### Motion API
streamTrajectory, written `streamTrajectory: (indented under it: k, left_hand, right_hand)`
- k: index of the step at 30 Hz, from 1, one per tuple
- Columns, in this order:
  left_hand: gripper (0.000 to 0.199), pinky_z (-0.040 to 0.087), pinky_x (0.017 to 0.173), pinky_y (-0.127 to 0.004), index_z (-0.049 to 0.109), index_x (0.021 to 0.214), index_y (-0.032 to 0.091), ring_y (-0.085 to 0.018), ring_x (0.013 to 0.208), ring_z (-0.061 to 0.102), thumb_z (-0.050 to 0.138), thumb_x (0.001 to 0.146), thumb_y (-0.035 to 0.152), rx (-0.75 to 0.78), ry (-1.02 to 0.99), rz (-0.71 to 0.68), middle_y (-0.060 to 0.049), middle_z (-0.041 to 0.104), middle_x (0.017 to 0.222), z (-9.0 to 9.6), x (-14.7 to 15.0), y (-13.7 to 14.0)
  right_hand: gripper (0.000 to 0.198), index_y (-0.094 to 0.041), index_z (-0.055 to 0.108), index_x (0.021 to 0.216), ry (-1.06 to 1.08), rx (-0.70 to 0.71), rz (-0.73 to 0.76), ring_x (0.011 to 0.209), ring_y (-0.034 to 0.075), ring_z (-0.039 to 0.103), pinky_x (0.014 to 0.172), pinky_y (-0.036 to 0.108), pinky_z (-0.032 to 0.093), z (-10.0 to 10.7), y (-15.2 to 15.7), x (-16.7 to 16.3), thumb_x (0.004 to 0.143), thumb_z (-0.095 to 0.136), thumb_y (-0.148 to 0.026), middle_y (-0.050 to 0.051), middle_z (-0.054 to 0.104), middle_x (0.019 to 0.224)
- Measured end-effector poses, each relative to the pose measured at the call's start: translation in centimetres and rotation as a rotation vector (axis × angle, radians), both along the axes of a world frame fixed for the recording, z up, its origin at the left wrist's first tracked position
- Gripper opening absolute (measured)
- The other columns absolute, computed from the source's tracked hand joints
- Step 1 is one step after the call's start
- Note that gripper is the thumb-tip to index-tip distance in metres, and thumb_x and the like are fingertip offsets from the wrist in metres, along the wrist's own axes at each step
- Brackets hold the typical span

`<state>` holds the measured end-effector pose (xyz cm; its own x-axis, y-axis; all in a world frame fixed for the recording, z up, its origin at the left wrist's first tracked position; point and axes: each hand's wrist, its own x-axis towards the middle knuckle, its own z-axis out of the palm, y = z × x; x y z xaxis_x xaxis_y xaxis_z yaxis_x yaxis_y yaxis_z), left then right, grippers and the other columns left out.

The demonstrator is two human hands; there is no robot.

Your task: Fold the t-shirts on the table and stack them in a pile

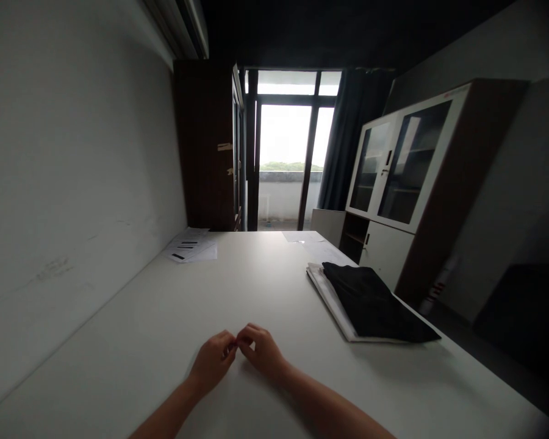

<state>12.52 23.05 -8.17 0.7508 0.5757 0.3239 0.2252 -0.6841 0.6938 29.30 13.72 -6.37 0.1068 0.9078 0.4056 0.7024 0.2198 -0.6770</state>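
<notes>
My left hand [214, 361] and my right hand [261, 349] meet over the near middle of the white table [256, 286]. The fingertips of both are pinched together and touch, or nearly touch, each other. Whatever sits between them, if anything, is too small to make out. To the right of my right hand lies a folded black cloth [375, 305] on top of a pale folded layer [332, 302], apart from both hands.
Papers [194, 246] lie at the far left by the wall, and more sheets [322, 249] at the far right edge. Beyond the table stand a dark cabinet [205, 146] and a glass-doored cabinet [393, 177] with one lower door [329, 227] open.
</notes>
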Motion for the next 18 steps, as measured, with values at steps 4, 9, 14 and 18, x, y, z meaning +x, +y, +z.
streamTrajectory:
  k: [4,9,14,18]
  left_hand:
    - [0.02,0.039,0.069,-0.028,0.062,0.079,0.021,-0.017,0.071,0.056,0.049,0.094,0.023,0.052,0.011,0.007,-0.003,0.062,0.078,0.1,0.0,-0.1]
    - [0.02,0.039,0.069,-0.028,0.065,0.079,0.021,-0.017,0.071,0.056,0.05,0.093,0.02,0.052,0.045,-0.004,-0.003,0.063,0.078,-0.2,-0.1,0.4]
    - [0.02,0.039,0.07,-0.027,0.066,0.079,0.021,-0.017,0.073,0.057,0.05,0.091,0.018,0.074,0.055,0.0,-0.003,0.064,0.08,-0.5,-0.1,0.5]
    - [0.021,0.039,0.07,-0.027,0.065,0.076,0.021,-0.017,0.072,0.057,0.051,0.092,0.02,0.097,0.055,0.02,-0.003,0.063,0.078,-0.3,-0.1,0.3]
  right_hand:
    - [0.015,-0.02,0.072,0.087,0.165,-0.017,0.01,0.071,0.013,0.063,0.067,0.022,0.047,0.5,0.0,-0.6,0.083,0.061,-0.01,-0.001,0.07,0.08]
    - [0.015,-0.02,0.074,0.087,0.235,-0.049,0.039,0.071,0.014,0.064,0.067,0.022,0.048,0.2,0.3,-0.5,0.083,0.061,-0.012,-0.001,0.072,0.079]
    - [0.014,-0.019,0.075,0.087,0.251,-0.075,0.06,0.071,0.014,0.065,0.068,0.023,0.049,-0.6,0.6,0.1,0.085,0.062,-0.016,-0.001,0.074,0.081]
    - [0.013,-0.019,0.075,0.087,0.284,-0.094,0.056,0.071,0.014,0.065,0.068,0.023,0.048,-0.9,0.6,0.3,0.084,0.063,-0.018,0.0,0.074,0.081]
